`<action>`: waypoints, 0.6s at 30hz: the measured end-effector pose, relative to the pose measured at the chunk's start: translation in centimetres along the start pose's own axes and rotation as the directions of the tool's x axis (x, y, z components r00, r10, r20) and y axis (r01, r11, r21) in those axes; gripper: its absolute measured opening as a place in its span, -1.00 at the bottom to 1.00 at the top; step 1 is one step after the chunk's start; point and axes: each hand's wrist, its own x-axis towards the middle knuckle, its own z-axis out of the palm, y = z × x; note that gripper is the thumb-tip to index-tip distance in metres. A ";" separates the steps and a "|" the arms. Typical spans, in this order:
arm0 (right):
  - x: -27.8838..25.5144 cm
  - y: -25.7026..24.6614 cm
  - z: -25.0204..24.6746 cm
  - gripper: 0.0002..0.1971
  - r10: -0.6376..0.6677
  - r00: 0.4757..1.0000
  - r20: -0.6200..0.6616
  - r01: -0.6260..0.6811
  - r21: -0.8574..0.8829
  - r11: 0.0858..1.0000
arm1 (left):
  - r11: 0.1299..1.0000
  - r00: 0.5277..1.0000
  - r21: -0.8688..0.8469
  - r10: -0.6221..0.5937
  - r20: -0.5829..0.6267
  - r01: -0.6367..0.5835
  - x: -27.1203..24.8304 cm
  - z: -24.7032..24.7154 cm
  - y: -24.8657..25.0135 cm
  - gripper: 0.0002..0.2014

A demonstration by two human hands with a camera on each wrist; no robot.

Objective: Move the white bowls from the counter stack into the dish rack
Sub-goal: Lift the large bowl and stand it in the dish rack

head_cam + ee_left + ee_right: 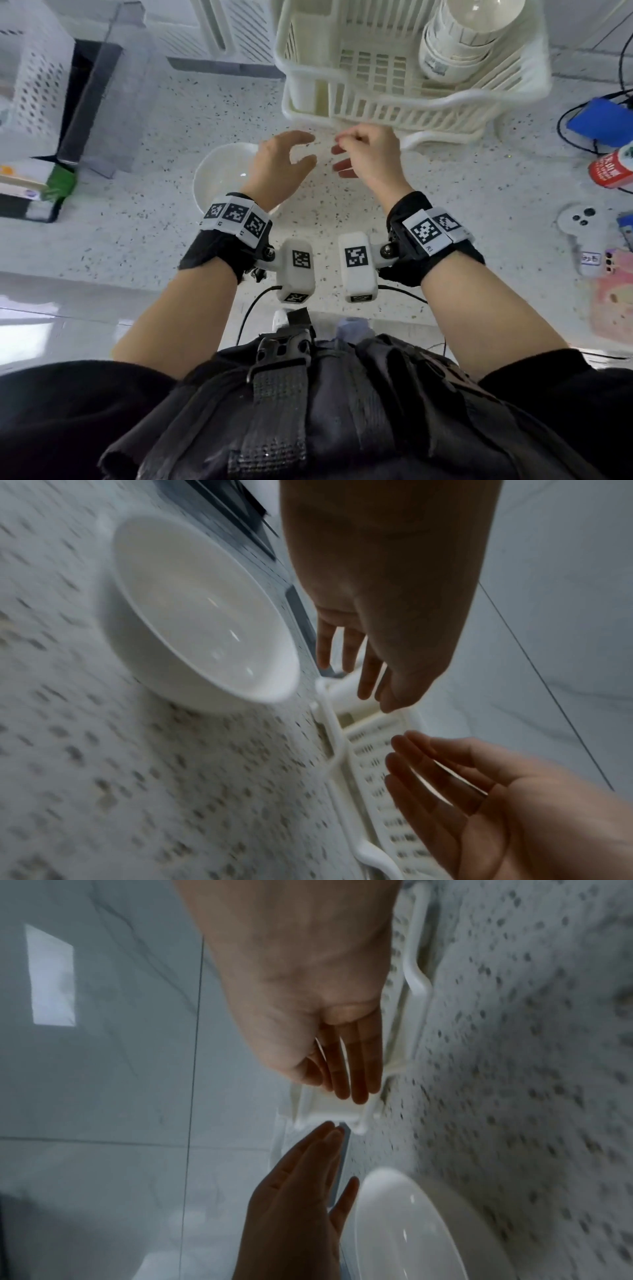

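Observation:
One white bowl (pixel 219 174) stands upright on the speckled counter, partly hidden by my left wrist. A stack of white bowls (pixel 455 44) leans in the right part of the cream dish rack (pixel 359 109). My left hand (pixel 301 150) hovers just right of the counter bowl, fingers relaxed and holding nothing. My right hand (pixel 339 156) faces it, also empty, just in front of the rack. The left wrist view shows the bowl (pixel 198 615) beside my left hand (pixel 359 656), with my right hand (pixel 462 783) over the rack (pixel 373 745). The right wrist view shows my right hand (pixel 342 1056), my left hand (pixel 301 1191) and the bowl (pixel 411 1231).
A white perforated basket (pixel 30 75) and a dark box (pixel 89 102) stand at the left. At the right lie a blue object (pixel 596 123) with cables, a red-labelled bottle (pixel 613 168) and a white controller (pixel 579 226). The counter's front edge runs below my wrists.

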 end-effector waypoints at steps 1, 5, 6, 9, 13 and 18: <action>-0.4 0.0 1.6 -0.83 0.015 1.000 0.013 -0.015 -0.009 1.000 | 1.000 1.000 0.002 -0.028 -0.007 0.028 -0.6 -1.0 -1.2 -0.64; -1.4 0.3 6.9 -0.76 0.077 0.997 0.030 -0.075 -0.072 0.995 | 0.994 0.993 0.002 -0.109 -0.041 0.109 -2.2 -4.6 -5.8 -0.67; -1.6 0.4 8.0 -0.71 0.100 0.994 0.035 -0.096 -0.107 0.990 | 0.994 0.992 -0.005 -0.114 -0.049 0.114 -2.5 -5.2 -6.9 -0.67; -2.0 0.8 10.3 -0.58 0.176 0.981 0.076 -0.155 -0.227 0.962 | 0.987 0.984 0.002 -0.161 -0.081 0.161 -3.1 -6.5 -9.6 -0.65; -2.4 1.5 12.1 -0.50 0.279 0.953 0.115 -0.249 -0.220 0.943 | 0.986 0.984 0.027 -0.163 -0.077 0.165 -3.5 -7.3 -12.2 -0.59; -2.3 2.0 12.9 -0.54 0.364 0.926 0.101 -0.350 -0.138 0.927 | 0.984 0.986 0.062 -0.165 -0.035 0.167 -3.6 -7.6 -13.3 -0.54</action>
